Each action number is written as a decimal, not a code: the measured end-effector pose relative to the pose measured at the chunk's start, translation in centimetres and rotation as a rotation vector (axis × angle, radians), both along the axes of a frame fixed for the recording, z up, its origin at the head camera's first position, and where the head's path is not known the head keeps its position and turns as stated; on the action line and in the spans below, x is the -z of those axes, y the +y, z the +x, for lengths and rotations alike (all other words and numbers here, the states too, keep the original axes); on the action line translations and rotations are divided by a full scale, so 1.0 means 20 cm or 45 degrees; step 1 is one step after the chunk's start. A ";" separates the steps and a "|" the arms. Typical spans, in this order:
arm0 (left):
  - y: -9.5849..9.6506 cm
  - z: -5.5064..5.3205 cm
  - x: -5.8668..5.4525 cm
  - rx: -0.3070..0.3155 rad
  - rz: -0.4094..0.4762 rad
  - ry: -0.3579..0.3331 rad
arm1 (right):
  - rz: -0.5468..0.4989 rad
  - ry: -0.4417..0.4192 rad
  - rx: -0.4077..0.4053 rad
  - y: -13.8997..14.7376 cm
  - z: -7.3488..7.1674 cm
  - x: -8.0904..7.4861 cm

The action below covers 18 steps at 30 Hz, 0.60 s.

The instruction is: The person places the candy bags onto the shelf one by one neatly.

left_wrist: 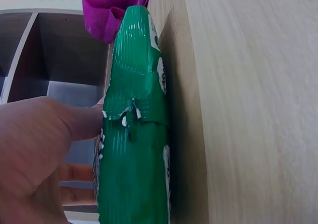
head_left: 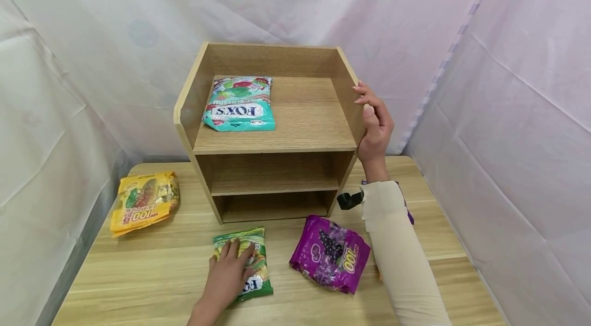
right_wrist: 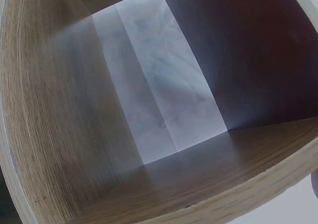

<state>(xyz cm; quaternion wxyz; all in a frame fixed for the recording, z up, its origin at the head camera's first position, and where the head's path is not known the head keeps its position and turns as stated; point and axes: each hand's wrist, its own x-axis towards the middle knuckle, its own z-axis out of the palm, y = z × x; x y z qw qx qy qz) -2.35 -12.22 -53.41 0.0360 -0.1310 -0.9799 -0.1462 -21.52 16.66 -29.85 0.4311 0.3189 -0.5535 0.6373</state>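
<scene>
My left hand (head_left: 227, 274) rests on a green FOX'S candy bag (head_left: 258, 285) lying on the table, fingers spread over its upper face. In the left wrist view the thumb touches the upper edge of the same green bag (left_wrist: 131, 154), with shadow along its table side. My right hand (head_left: 377, 128) is up at the wooden shelf unit (head_left: 277, 149), against the outside of its right side panel, fingertips at the edge. A teal FOX'S Mint Blossom bag (head_left: 240, 105) lies on the unit's top shelf, at the left. The right wrist view shows bare wooden compartment walls (right_wrist: 49, 110).
A purple candy bag (head_left: 330, 254) lies in front of the unit, right of the green one. To the unit's left is a yellow candy bag (head_left: 144, 203). Another purple package (head_left: 409, 213) is mostly hidden behind my right forearm. White sheeting (head_left: 277, 2) encloses the table.
</scene>
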 end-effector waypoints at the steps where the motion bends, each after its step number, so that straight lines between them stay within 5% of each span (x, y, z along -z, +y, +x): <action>1: 0.00 0.00 0.00 0.009 0.001 0.001 | 0.001 -0.001 -0.001 0.00 0.00 0.00; 13: 0.01 -0.02 0.02 0.081 0.040 0.045 | 0.006 -0.002 -0.005 0.00 0.00 0.00; 18: -0.01 0.01 0.01 -0.066 0.095 0.108 | 0.007 0.001 -0.009 0.00 0.00 0.00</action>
